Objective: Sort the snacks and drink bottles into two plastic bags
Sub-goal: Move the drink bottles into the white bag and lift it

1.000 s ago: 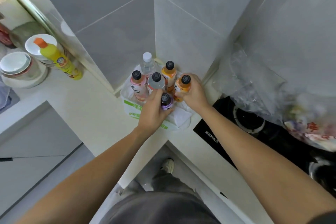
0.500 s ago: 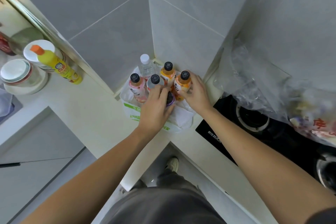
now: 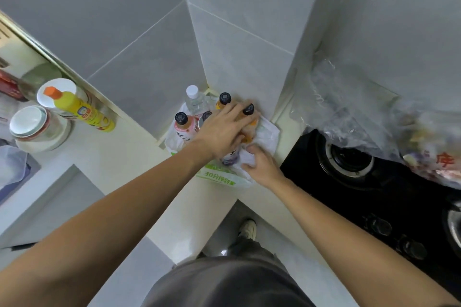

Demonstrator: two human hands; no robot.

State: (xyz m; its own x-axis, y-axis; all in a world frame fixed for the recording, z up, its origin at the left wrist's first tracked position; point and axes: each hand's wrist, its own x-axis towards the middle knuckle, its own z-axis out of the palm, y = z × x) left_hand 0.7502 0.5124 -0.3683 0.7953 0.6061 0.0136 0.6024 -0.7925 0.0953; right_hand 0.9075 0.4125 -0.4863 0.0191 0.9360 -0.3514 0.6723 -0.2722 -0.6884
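Observation:
Several drink bottles stand in an open white plastic bag (image 3: 268, 132) with green print, in the counter's corner: a clear water bottle (image 3: 195, 101), a pink bottle (image 3: 183, 126), an orange bottle (image 3: 223, 99) and a purple bottle (image 3: 230, 159). My left hand (image 3: 222, 129) reaches over them, its fingers wrapped around the neck of a second orange bottle (image 3: 248, 109) by the wall. My right hand (image 3: 262, 167) is lower, pinching the bag's near right edge. A clear plastic bag (image 3: 354, 117) with snack packets (image 3: 439, 159) lies to the right, over the stove.
A black gas stove (image 3: 349, 164) with knobs fills the right counter. At the left stand a yellow squeeze bottle (image 3: 82, 111) and stacked bowls (image 3: 37, 129). Tiled walls close the corner behind the bottles. The counter's edge (image 3: 189, 219) is close to my body.
My left hand left the purple bottle and reached right, onto the orange bottle by the wall. My right hand let that bottle go and dropped to the bag's edge.

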